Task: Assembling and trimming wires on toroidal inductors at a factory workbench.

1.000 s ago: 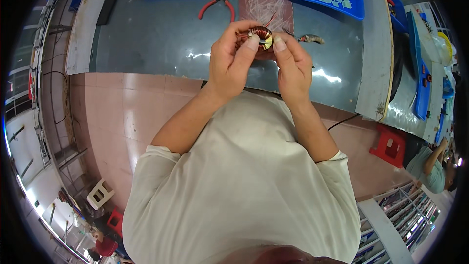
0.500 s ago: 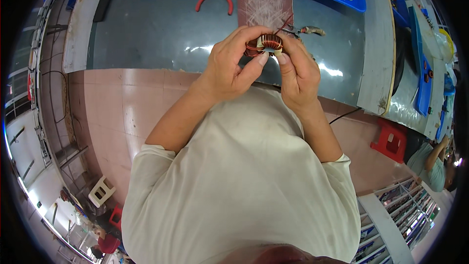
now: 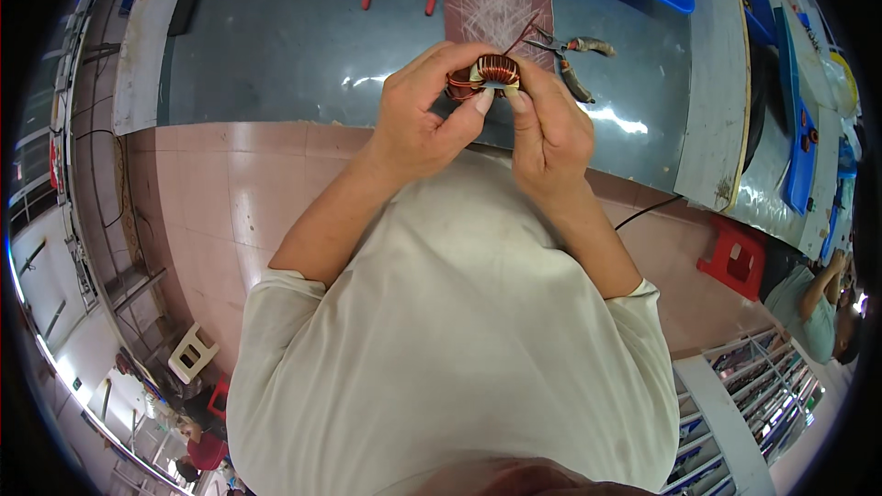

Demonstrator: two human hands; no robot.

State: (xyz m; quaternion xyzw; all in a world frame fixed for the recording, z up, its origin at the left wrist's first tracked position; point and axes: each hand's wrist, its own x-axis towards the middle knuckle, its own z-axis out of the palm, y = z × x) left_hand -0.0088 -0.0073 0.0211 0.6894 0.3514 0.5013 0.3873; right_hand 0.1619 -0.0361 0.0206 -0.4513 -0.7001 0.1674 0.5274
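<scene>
While both hands (image 3: 415, 115) grip it | coil (image 3: 497, 67) | glossy copper-brown windings | cream patches | reddish lead (image 3: 521, 36) protruding

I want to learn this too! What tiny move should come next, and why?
Perhaps a gentle squeeze with both thumbs. The left hand and right hand both hold the wire-wound ring, thumb tips at its near edge, so pressing there would probably steady it while the dark red wire sticks out beyond.

Loose off-white shirt (image 3: 450, 331), short sleeves (image 3: 285, 308), bare forearms (image 3: 335, 216), bare fingers (image 3: 548, 92)
</scene>
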